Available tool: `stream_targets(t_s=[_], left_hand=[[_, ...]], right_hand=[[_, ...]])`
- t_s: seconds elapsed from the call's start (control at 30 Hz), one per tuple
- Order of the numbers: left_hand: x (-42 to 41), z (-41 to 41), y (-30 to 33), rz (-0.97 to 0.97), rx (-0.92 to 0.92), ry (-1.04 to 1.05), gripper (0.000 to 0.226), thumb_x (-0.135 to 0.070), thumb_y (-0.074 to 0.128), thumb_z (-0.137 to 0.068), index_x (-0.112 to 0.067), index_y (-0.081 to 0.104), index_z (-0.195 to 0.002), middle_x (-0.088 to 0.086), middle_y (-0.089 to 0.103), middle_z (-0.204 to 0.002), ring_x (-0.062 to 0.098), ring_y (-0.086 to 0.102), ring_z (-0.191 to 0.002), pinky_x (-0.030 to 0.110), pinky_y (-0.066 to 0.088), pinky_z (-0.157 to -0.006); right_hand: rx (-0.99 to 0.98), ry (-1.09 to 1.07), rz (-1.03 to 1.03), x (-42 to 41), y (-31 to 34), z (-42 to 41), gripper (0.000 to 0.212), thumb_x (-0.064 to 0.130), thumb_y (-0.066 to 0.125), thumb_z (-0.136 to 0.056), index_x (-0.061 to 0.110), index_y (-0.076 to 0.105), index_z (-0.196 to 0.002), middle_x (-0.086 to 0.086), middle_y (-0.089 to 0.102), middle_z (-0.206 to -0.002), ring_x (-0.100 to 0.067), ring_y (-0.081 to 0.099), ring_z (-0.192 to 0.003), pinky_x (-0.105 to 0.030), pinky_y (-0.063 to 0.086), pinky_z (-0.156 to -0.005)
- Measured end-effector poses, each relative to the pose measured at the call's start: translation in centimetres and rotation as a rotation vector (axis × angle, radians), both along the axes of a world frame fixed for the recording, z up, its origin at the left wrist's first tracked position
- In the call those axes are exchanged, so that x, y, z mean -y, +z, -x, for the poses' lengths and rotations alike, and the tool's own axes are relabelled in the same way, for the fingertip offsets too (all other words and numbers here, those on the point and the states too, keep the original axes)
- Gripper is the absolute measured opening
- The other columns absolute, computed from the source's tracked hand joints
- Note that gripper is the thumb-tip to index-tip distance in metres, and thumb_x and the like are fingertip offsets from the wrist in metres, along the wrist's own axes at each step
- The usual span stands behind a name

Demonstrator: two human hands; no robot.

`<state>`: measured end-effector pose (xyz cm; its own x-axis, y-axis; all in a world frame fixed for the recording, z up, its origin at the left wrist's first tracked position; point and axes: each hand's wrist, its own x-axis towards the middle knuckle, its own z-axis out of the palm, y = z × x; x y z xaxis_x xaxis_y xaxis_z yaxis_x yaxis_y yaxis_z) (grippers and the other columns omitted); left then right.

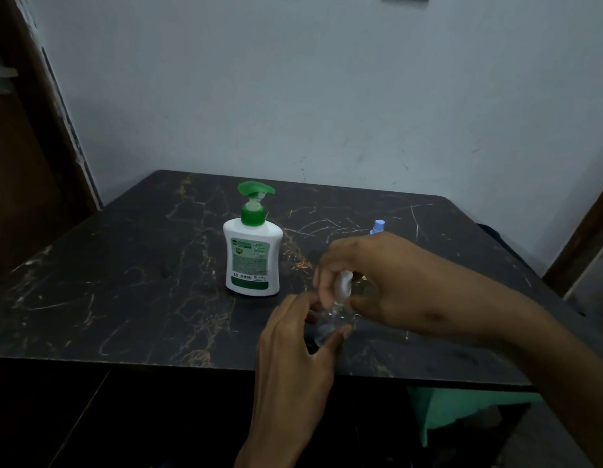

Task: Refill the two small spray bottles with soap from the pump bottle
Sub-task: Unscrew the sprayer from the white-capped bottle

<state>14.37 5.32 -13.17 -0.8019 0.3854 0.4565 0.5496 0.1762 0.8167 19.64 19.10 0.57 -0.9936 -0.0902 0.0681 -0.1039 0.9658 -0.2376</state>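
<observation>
Wall (327, 89): pale and scuffed, it stood behind the table; a dark wooden door frame (40, 146) ran down the left edge of the view
Table (124, 282): dark marble-patterned top with gold and white veins; it carried the pump bottle and both spray bottles; its near edge crossed the lower part of the view
Green cloth (462, 413): it showed below the table's near edge, on the right; what it belonged to could not be told
Right hand (377, 285): it reached in from the right, arched over the top of the clear spray bottle; its fingers were curled round the white spray cap (344, 285), pinching it from both sides
Left hand (293, 349): it came up from the bottom of the view; thumb and fingers were wrapped round the lower body of the clear spray bottle, holding it near the table's front edge
Pump bottle (252, 261): white with a green collar and green pump head, label facing the camera; it stood upright near the middle of the table, just left of and behind the two hands, touching neither
Clear spray bottle (330, 325): small and see-through, upright between the two hands; whether its base rested on the table could not be told; blur hid whether the cap was seated or loose
Second spray bottle (378, 227): only its light blue top showed above the right hand, further back on the table; the rest was hidden
</observation>
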Motion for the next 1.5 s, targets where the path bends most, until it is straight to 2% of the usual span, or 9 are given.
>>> stream_targets(t_s=[0.1, 0.23, 0.47, 0.57, 0.7, 0.9, 1.03, 1.33, 1.5], left_hand=[[0.0, -0.1, 0.0, -0.01, 0.003, -0.001, 0.028, -0.029, 0.084, -0.082, -0.038, 0.068, -0.102, -0.021, 0.066, -0.098, 0.001, 0.063, -0.098, 0.012, 0.047, -0.08], [0.0, -0.1, 0.0, -0.014, 0.008, -0.009, 0.03, -0.026, 0.083, -0.082, -0.038, 0.069, -0.105, -0.022, 0.067, -0.103, 0.001, 0.063, -0.1, 0.014, 0.048, -0.08], [-0.1, -0.1, 0.1, 0.0, -0.001, -0.003, 0.034, -0.031, 0.083, -0.081, -0.041, 0.067, -0.109, -0.024, 0.065, -0.104, -0.002, 0.061, -0.102, 0.01, 0.046, -0.082], [0.0, -0.2, 0.1, 0.015, 0.007, -0.005, 0.036, -0.035, 0.083, -0.081, -0.045, 0.063, -0.109, -0.024, 0.064, -0.104, -0.003, 0.06, -0.103, 0.01, 0.046, -0.082], [0.1, 0.0, -0.1, 0.023, -0.021, 0.004, 0.034, -0.037, 0.081, -0.082, -0.045, 0.063, -0.11, -0.025, 0.063, -0.104, -0.004, 0.059, -0.104, 0.01, 0.046, -0.083], [0.1, 0.1, -0.4, 0.026, -0.049, 0.007, 0.035, -0.035, 0.082, -0.083, -0.04, 0.066, -0.114, -0.025, 0.064, -0.105, -0.002, 0.061, -0.105, 0.015, 0.05, -0.085], [0.0, 0.1, -0.6, 0.016, -0.045, 0.02, 0.037, -0.03, 0.086, -0.081, -0.038, 0.068, -0.113, -0.025, 0.064, -0.103, 0.0, 0.062, -0.103, 0.012, 0.049, -0.084], [0.0, 0.0, -0.5, 0.002, -0.036, 0.017, 0.043, -0.029, 0.085, -0.083, -0.052, 0.06, -0.11, -0.029, 0.064, -0.108, -0.002, 0.063, -0.103, 0.023, 0.054, -0.085], [0.0, 0.0, -0.8, 0.0, -0.056, 0.025, 0.042, -0.03, 0.084, -0.082, -0.051, 0.062, -0.111, -0.029, 0.064, -0.108, 0.0, 0.064, -0.103, 0.025, 0.055, -0.086]], right_hand=[[-0.074, -0.01, 0.022, -0.1, -0.5, 0.1, 0.01, 0.031, 0.073, -0.089, 0.036, 0.068, -0.097, 0.02, 0.066, -0.101, 0.002, 0.062, -0.095, -0.024, 0.053, -0.083], [-0.13, -0.124, -0.184, 0.2, -1.7, 0.4, 0.033, 0.065, 0.062, -0.09, 0.032, 0.061, -0.095, 0.016, 0.067, -0.09, -0.002, 0.06, -0.081, -0.035, 0.057, -0.077], [-0.062, -0.141, -0.185, 0.7, -0.7, 0.1, 0.005, 0.027, 0.069, -0.094, 0.028, 0.067, -0.09, 0.013, 0.069, -0.085, -0.001, 0.062, -0.076, -0.025, 0.055, -0.073], [-0.013, -0.1, -0.192, 0.6, -0.1, 0.1, 0.019, 0.013, 0.069, -0.092, 0.031, 0.063, -0.086, 0.017, 0.066, -0.09, 0.006, 0.058, -0.075, -0.01, 0.041, -0.065], [-0.036, -0.06, -0.219, 0.8, 2.3, -0.2, 0.037, -0.003, 0.071, -0.087, 0.033, 0.07, -0.089, 0.018, 0.067, -0.095, 0.006, 0.059, -0.087, -0.01, 0.046, -0.069], [-0.261, -0.055, -0.127, 0.2, 7.8, -3.6, 0.026, 0.018, 0.069, -0.082, 0.041, 0.069, -0.095, 0.02, 0.068, -0.095, 0.0, 0.066, -0.086, -0.037, 0.058, -0.079], [-0.514, -0.131, -0.067, -1.5, 8.7, -5.2, 0.025, 0.027, 0.077, -0.084, 0.04, 0.069, -0.104, 0.022, 0.07, -0.097, 0.003, 0.07, -0.085, -0.027, 0.06, -0.078], [-0.626, -0.509, 0.2, -3.7, -7.0, 0.6, 0.023, 0.012, 0.081, -0.086, 0.024, 0.068, -0.102, 0.013, 0.067, -0.098, 0.001, 0.059, -0.078, -0.014, 0.049, -0.07], [-0.648, -0.524, 0.161, -3.8, -11.4, 2.7, 0.017, 0.023, 0.076, -0.091, 0.029, 0.062, -0.099, 0.013, 0.068, -0.092, -0.007, 0.057, -0.079, -0.029, 0.047, -0.07]])
